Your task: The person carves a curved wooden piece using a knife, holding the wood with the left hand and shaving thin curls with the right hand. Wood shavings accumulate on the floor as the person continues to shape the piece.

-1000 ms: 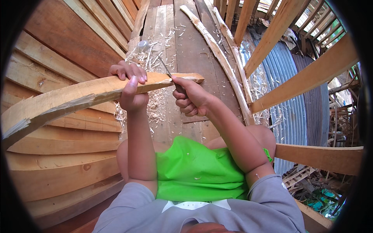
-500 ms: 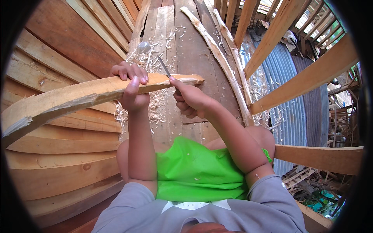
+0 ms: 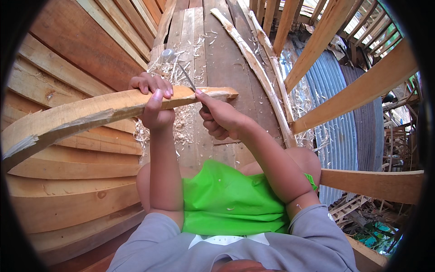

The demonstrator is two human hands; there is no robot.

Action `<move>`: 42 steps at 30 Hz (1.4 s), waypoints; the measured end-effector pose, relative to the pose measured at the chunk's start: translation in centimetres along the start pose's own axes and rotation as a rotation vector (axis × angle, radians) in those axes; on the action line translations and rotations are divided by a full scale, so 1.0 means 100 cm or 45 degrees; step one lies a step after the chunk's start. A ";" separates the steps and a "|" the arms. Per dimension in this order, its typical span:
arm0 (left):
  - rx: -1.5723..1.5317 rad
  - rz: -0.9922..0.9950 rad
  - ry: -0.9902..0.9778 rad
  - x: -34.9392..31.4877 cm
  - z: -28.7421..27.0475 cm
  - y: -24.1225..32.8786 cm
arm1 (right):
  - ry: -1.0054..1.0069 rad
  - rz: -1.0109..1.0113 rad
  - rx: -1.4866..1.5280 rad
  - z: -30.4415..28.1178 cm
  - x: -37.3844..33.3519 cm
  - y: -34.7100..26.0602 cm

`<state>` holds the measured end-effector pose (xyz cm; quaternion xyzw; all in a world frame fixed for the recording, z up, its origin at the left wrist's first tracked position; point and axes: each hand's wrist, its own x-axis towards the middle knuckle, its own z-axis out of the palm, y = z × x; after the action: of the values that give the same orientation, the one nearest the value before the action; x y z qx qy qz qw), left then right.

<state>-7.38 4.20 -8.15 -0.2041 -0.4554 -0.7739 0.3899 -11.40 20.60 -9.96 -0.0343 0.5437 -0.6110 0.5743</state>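
- Head view: good paring here likely means a shallow angle on the thin grey metal knife (image 3: 186,76), with strokes kept clear of the left hand (image 3: 156,109); exact edge contact is hard to judge.
- Right hand (image 3: 222,113), ahead of the bright green cloth (image 3: 231,199) on the lap, has fingers closed round the knife's hidden handle.
- Left fingers and thumb clamp the long, curved, pale-brown wooden piece (image 3: 108,102), ahead and left of the cloth.
- Its long axis sweeps left to right beyond the cloth, tapered end pointing right.
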 end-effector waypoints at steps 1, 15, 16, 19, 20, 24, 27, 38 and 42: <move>-0.004 0.000 -0.005 0.000 0.000 0.000 | -0.127 0.028 0.066 -0.003 -0.002 0.000; 0.029 0.004 0.000 0.001 0.001 0.001 | 0.596 -0.517 1.294 -0.051 0.033 0.014; 0.023 0.003 -0.005 0.001 0.001 -0.001 | 0.717 -0.569 1.337 -0.060 0.034 0.014; 0.024 0.004 -0.010 0.001 0.001 0.000 | 0.777 -0.540 1.138 -0.064 0.034 0.009; 0.027 0.005 -0.010 0.001 0.001 0.000 | 0.745 -0.499 1.017 -0.062 0.032 0.006; 0.027 -0.007 0.007 0.001 0.003 0.001 | 0.683 -0.372 -0.316 -0.042 0.025 0.001; 0.039 0.000 0.008 0.001 0.003 0.001 | 0.669 -0.367 -0.158 -0.043 0.024 0.001; 0.072 0.006 0.083 0.001 0.007 -0.002 | 1.002 -0.117 -0.395 -0.080 0.069 0.062; 0.023 0.017 0.125 -0.001 0.000 0.002 | 0.862 -0.220 -0.618 -0.058 0.051 0.049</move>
<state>-7.22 4.16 -8.11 -0.1654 -0.4413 -0.7762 0.4189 -13.76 21.72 -18.72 -0.0115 0.8248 -0.4879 0.2854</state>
